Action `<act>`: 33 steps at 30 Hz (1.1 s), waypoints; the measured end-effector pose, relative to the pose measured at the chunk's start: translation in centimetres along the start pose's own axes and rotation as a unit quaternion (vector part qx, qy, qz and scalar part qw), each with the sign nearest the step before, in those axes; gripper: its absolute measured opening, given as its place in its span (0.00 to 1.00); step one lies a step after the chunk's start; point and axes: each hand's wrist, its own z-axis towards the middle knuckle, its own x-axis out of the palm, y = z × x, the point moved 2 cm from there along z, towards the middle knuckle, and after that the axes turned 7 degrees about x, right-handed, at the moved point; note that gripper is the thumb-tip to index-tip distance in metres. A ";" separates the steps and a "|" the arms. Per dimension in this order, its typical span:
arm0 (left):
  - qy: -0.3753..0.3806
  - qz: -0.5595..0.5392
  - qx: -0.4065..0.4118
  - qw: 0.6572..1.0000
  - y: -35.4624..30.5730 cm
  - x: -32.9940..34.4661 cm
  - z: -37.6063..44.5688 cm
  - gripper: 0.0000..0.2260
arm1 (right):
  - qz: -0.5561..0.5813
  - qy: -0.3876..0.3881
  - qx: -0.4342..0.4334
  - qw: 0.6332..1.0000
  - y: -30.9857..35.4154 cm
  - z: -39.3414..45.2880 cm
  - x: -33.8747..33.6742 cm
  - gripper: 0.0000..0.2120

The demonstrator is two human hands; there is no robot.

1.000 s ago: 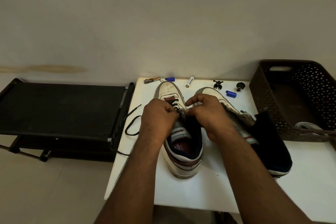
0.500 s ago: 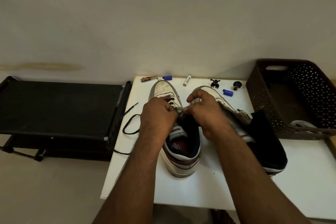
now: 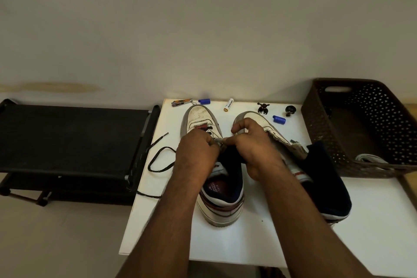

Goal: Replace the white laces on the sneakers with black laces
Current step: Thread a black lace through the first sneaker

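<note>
Over the last second little has shifted: both hands have stayed bunched over the eyelets of the left sneaker (image 3: 212, 165) at frame centre, with only a small rise of the right index finger. Judged from this, threading is mid-way; black lace (image 3: 208, 130) crosses the lower eyelets near the toe, upper ones not yet laced. Left hand (image 3: 198, 149) curled, pinching the lace end at the eyelet row; right hand (image 3: 252, 142) pinching the shoe's flap or lace just beside it, fingertips almost touching the left's. Exact grip hidden. Loose tail of lace (image 3: 158, 156) loops left of the left hand on the bench (image 3: 259, 244). Second sneaker (image 3: 293, 156), right of centre, appears unlaced. White laces (image 3: 370, 158) lie in the basket (image 3: 338, 97) at right.
</note>
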 end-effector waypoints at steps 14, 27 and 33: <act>-0.071 -0.023 0.025 0.997 0.4 -0.3 0.0 0.13 | 0.020 0.005 -0.051 0.999 0.6 -0.9 -0.4 0.11; -0.058 -0.091 0.042 0.993 1.4 -0.3 0.5 0.34 | -0.188 -0.044 -0.306 0.932 4.4 -2.3 -4.2 0.12; -0.073 -0.064 0.071 0.993 1.2 -0.5 0.5 0.32 | -0.597 -0.030 -0.260 0.758 1.6 -0.7 -0.9 0.09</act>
